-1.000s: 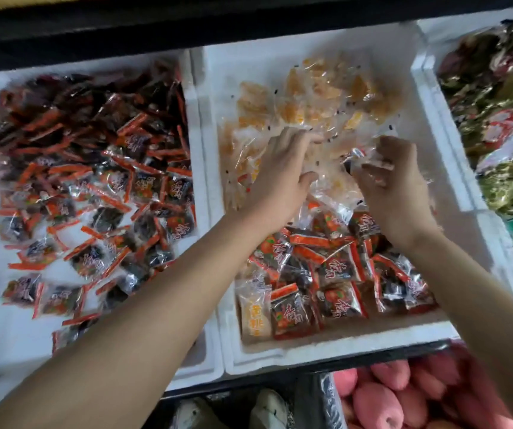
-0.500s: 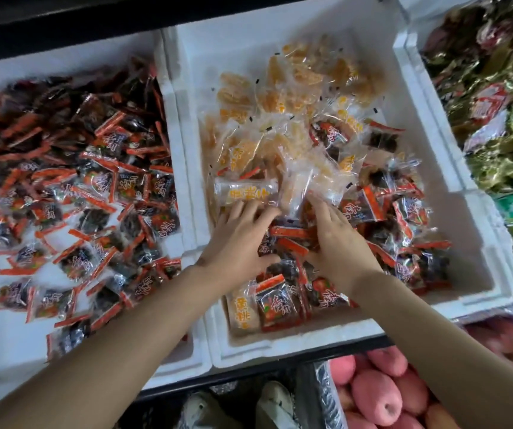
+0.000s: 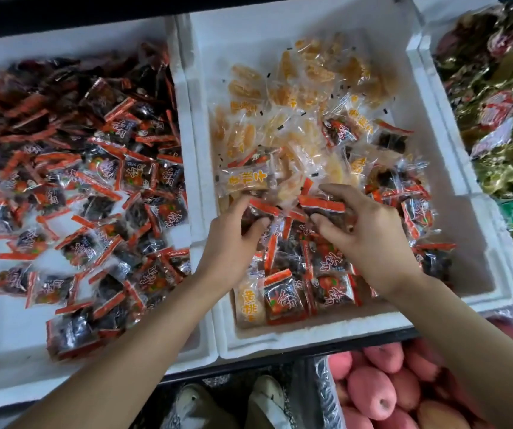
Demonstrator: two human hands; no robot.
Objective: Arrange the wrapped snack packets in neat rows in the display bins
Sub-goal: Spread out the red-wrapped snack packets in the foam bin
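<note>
- The step in hand, as I read it, is sorting and lining up in the middle foam bin [image 3: 283, 342], with both hands down in its mixed heap.
- The left hand [image 3: 230, 239] pinches a dark red-edged packet [image 3: 263, 208] between thumb and curled fingers.
- The right hand [image 3: 372, 243] is curled round a second red-edged packet [image 3: 321, 203], thumb beneath and fingers over the top.
- Both packets sit at the bin's centre, right on top of the loose pile (I cannot tell whether they are lifted clear of it).
- A front row [image 3: 283, 297] is begun against the near wall, with a yellow peach packet [image 3: 249, 300] at its left end and red-edged ones side by side, flat and face up.
- The next move, in my judgement, is to lay the two held packets flat just behind that row with their edges square to it. The slick film looks likely to slide, so a light press should help.
- The packets are small pillows of crinkly clear film with crimped ends, and they show a dark, lumpy filling between red strips.
- The yellow packets [image 3: 280, 97] at the far end show pale orange slices through the film.
- The bin is matte white foam with thick walls.
- The left foam bin [image 3: 7, 345] holds a loose spread of the same red-edged sort.
- Crumpled green-gold foil packets [image 3: 496, 150] lie at far right, and pink fruit [image 3: 372, 394] sits below the bins.
</note>
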